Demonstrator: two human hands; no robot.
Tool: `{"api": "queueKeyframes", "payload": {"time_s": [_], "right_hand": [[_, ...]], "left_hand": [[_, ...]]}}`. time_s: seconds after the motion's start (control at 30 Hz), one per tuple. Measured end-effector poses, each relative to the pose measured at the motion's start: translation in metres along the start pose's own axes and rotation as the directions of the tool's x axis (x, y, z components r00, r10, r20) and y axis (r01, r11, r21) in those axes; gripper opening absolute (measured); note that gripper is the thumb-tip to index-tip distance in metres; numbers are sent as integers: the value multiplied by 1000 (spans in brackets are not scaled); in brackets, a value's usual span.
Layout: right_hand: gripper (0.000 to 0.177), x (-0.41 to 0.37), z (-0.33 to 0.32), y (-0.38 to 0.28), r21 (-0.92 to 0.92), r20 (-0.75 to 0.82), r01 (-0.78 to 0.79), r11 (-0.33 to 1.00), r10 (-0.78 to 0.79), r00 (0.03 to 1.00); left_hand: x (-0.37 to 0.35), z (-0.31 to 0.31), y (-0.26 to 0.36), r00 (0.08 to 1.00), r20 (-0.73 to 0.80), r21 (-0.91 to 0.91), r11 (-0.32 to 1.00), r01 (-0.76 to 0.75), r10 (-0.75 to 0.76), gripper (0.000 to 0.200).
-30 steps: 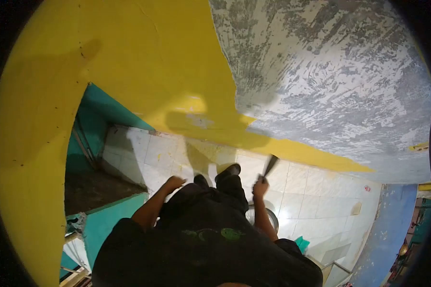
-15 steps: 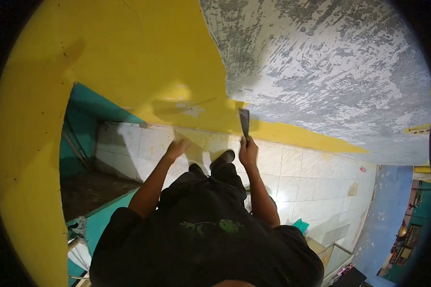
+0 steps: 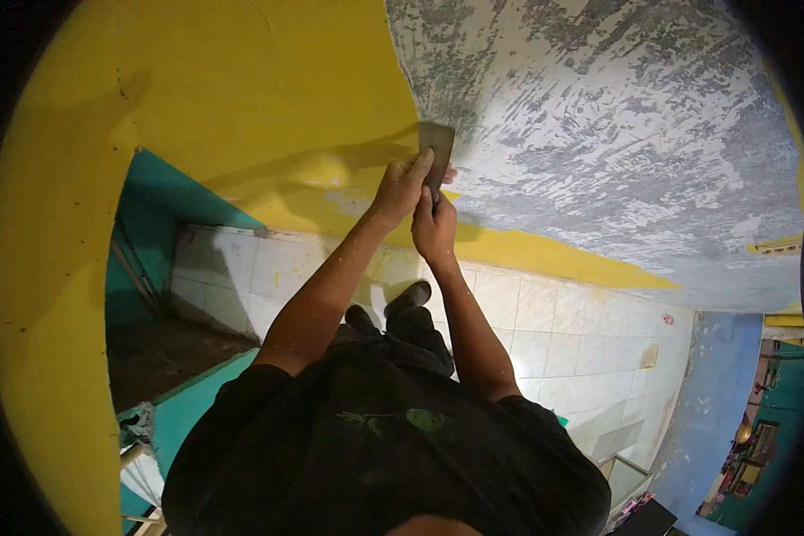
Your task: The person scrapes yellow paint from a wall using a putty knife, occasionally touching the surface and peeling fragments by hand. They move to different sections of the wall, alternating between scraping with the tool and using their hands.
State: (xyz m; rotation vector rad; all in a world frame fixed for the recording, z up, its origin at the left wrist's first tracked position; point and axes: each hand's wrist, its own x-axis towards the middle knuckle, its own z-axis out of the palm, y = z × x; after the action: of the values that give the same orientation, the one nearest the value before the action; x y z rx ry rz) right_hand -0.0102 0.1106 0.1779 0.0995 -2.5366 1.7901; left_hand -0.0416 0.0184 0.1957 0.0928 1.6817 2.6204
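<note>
A paint scraper [image 3: 438,140] with a broad dark blade is up at the wall, its edge along the border between yellow paint [image 3: 304,98] and the scraped grey-white patch [image 3: 590,134]. My right hand [image 3: 434,232] is closed around its handle. My left hand [image 3: 402,189] grips the blade higher up, thumb flat on the near face and fingertips showing past its right side. Both hands are close together, left above right. Small pale specks dot my forearms.
White floor tiles [image 3: 545,330] lie below, with my shoes [image 3: 409,299] near the wall's foot. To the left is a teal-sided opening [image 3: 188,196]. A blue wall [image 3: 701,402] and a glass-topped piece [image 3: 625,482] stand at right.
My left hand has come up from low on the left to grip the scraper's blade. My right hand has raised the scraper up and slightly left, to the paint border.
</note>
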Motion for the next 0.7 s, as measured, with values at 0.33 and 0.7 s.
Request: {"api": "queueKeyframes", "payload": {"time_s": [0.33,0.7], "right_hand": [[27,-6,26,58,268,103,-106,957,80,991],[27,-8,26,27,340,-132,226,913,-192,972]], "left_hand": [[-15,-1,-40,994,-105,79,997,15,-6,41],[-11,-3,-34,1000,-1,89,996,-7,7,45]]}}
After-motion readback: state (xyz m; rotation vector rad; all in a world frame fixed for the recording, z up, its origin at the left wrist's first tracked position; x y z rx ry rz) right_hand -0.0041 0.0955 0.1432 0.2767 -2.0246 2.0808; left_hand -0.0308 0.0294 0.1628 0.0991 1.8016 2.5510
